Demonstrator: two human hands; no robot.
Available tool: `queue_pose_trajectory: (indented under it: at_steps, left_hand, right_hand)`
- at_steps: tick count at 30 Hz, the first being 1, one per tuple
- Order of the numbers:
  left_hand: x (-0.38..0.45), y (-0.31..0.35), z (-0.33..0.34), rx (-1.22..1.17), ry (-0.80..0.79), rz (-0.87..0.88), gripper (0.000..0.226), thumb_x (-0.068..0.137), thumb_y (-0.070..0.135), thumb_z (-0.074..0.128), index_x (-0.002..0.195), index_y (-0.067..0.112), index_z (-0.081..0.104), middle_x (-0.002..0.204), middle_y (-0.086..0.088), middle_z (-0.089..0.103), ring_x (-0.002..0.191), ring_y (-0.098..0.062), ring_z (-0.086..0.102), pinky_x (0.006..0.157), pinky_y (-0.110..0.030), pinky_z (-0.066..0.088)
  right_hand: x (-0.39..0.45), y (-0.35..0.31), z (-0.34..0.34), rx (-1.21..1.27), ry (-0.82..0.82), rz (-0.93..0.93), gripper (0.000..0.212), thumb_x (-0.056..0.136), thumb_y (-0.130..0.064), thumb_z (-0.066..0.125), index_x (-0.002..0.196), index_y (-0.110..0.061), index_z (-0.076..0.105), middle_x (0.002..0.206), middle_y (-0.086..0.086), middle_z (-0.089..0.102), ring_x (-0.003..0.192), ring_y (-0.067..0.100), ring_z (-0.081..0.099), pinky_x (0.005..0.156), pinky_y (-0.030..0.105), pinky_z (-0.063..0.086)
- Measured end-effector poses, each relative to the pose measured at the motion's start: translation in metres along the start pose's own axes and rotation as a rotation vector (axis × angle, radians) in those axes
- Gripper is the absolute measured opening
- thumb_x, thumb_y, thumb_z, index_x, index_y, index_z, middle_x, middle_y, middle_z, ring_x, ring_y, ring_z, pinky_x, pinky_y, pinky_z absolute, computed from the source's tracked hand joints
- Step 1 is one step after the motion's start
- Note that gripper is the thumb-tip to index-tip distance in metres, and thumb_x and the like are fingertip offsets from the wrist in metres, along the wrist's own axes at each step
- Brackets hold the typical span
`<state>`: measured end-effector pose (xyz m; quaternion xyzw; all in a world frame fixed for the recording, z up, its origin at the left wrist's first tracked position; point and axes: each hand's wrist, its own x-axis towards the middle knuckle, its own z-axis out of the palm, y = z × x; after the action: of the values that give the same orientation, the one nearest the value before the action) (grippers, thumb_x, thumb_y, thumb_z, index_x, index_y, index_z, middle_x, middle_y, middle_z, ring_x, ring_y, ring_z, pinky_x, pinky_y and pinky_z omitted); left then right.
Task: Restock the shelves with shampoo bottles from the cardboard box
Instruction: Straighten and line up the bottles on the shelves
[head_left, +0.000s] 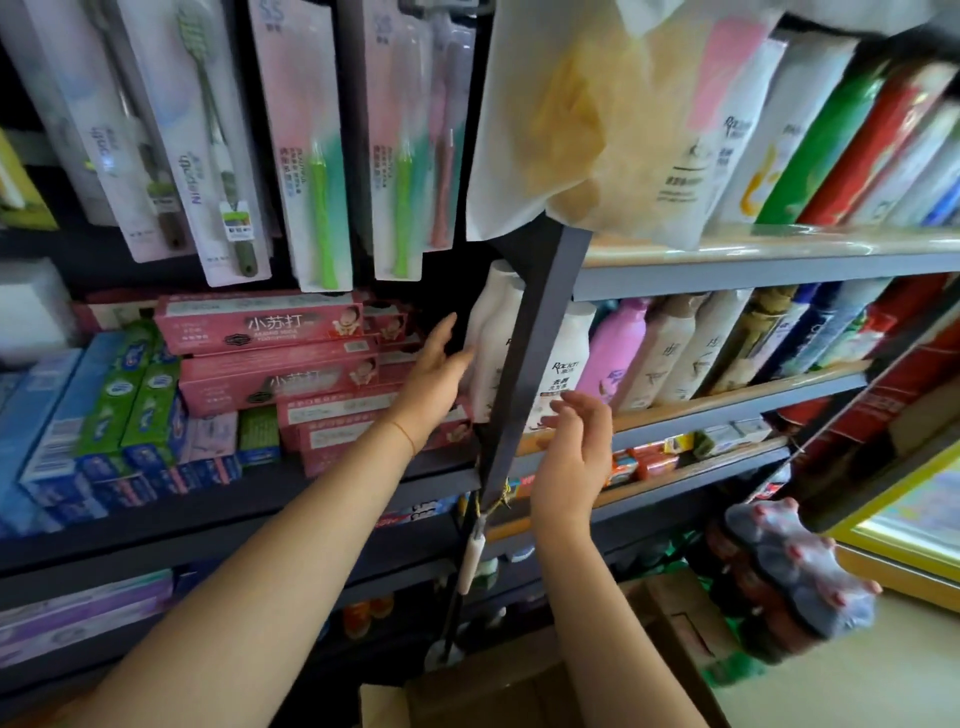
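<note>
Two white shampoo bottles (491, 332) stand on the shelf just left of a dark upright post (524, 364). Another white bottle (569, 358) stands right of the post at the shelf's front, with a pink bottle (618, 348) beside it. My left hand (434, 376) reaches up with straight fingers, its fingertips at the side of the left white bottles. My right hand (576, 457) hovers in front of the right white bottle, fingers loosely spread, holding nothing. An open cardboard box (519, 680) sits on the floor below, mostly hidden by my arms.
Pink and blue toothpaste boxes (270, 364) fill the shelf to the left, with packaged toothbrushes (322, 156) hanging above. A white bag (597, 119) hangs over the upper shelf. More bottles line the right shelves. A shrink-wrapped pack of drink bottles (789, 571) lies at lower right.
</note>
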<state>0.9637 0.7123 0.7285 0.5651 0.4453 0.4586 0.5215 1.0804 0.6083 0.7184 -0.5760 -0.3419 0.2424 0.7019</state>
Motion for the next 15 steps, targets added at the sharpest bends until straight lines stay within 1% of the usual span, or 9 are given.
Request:
queue_pose_trajectory:
  at_steps: [2,3,5,7,9,10,12,14,15]
  left_hand:
    - [0.009,0.002,0.018,-0.037,0.012,0.011,0.060,0.104,0.029,0.048,0.157,0.028,0.020,0.162,0.005,0.022,0.148,-0.013,0.023,0.114,-0.029,0.024]
    - [0.014,0.002,0.025,-0.052,0.011,0.015,0.063,0.103,0.031,0.049,0.158,0.026,0.017,0.163,0.004,0.021,0.149,-0.014,0.022,0.116,-0.030,0.023]
    - [0.022,0.003,0.035,-0.058,0.018,0.001,0.069,0.102,0.035,0.051,0.158,0.025,0.014,0.163,0.004,0.021,0.149,-0.015,0.023,0.116,-0.029,0.024]
    - [0.032,0.003,0.038,0.002,0.054,-0.023,0.073,0.100,0.040,0.055,0.158,0.027,0.013,0.163,0.002,0.023,0.148,-0.018,0.026,0.113,-0.030,0.027]
    - [0.039,0.001,0.035,0.099,0.065,-0.053,0.074,0.098,0.046,0.056,0.157,0.031,0.015,0.161,0.002,0.029,0.146,-0.020,0.031,0.111,-0.032,0.030]
    - [0.042,-0.001,0.032,0.120,0.059,-0.057,0.072,0.097,0.049,0.056,0.156,0.034,0.018,0.159,0.004,0.033,0.143,-0.020,0.035,0.110,-0.032,0.032]
    - [0.046,-0.004,0.027,0.119,0.038,-0.065,0.069,0.094,0.055,0.058,0.153,0.040,0.025,0.153,0.007,0.041,0.138,-0.021,0.044,0.110,-0.041,0.040]
    - [0.046,-0.003,0.025,0.126,0.029,-0.089,0.068,0.092,0.059,0.058,0.151,0.045,0.026,0.151,0.009,0.044,0.133,-0.022,0.048,0.101,-0.048,0.049]
    - [0.046,-0.002,0.024,0.121,0.021,-0.110,0.069,0.091,0.061,0.057,0.150,0.047,0.026,0.151,0.009,0.043,0.131,-0.023,0.050,0.095,-0.049,0.053]
  right_hand:
    - [0.020,0.008,-0.005,-0.022,-0.049,0.080,0.039,0.088,-0.035,0.046,0.126,-0.030,0.055,0.127,-0.004,0.058,0.115,0.011,0.056,0.099,0.038,0.048]
    - [0.030,0.013,-0.006,-0.055,-0.090,0.104,0.047,0.089,-0.036,0.047,0.136,-0.032,0.049,0.137,-0.005,0.052,0.124,0.013,0.051,0.106,0.041,0.044]
    - [0.044,0.018,-0.008,-0.113,-0.167,0.117,0.053,0.095,-0.032,0.050,0.147,-0.034,0.039,0.147,-0.008,0.040,0.136,0.013,0.039,0.115,0.045,0.035]
    - [0.053,0.021,-0.009,-0.138,-0.221,0.106,0.057,0.098,-0.031,0.054,0.150,-0.038,0.033,0.152,-0.013,0.031,0.142,0.011,0.029,0.118,0.042,0.028]
    - [0.061,0.023,-0.009,-0.156,-0.243,0.096,0.062,0.096,-0.039,0.059,0.151,-0.041,0.029,0.156,-0.014,0.026,0.146,0.011,0.023,0.118,0.040,0.026]
    - [0.064,0.025,-0.008,-0.163,-0.240,0.094,0.065,0.095,-0.042,0.061,0.151,-0.041,0.028,0.156,-0.012,0.026,0.146,0.012,0.023,0.119,0.041,0.027]
    - [0.070,0.027,-0.004,-0.190,-0.216,0.099,0.068,0.093,-0.048,0.062,0.151,-0.040,0.028,0.154,-0.006,0.029,0.143,0.017,0.029,0.118,0.045,0.030]
    - [0.074,0.028,0.000,-0.214,-0.193,0.103,0.069,0.091,-0.052,0.061,0.151,-0.039,0.029,0.151,-0.003,0.032,0.140,0.021,0.033,0.115,0.048,0.034]
    - [0.075,0.029,0.002,-0.211,-0.186,0.101,0.069,0.091,-0.053,0.062,0.150,-0.039,0.029,0.151,-0.002,0.033,0.139,0.022,0.034,0.115,0.047,0.034]
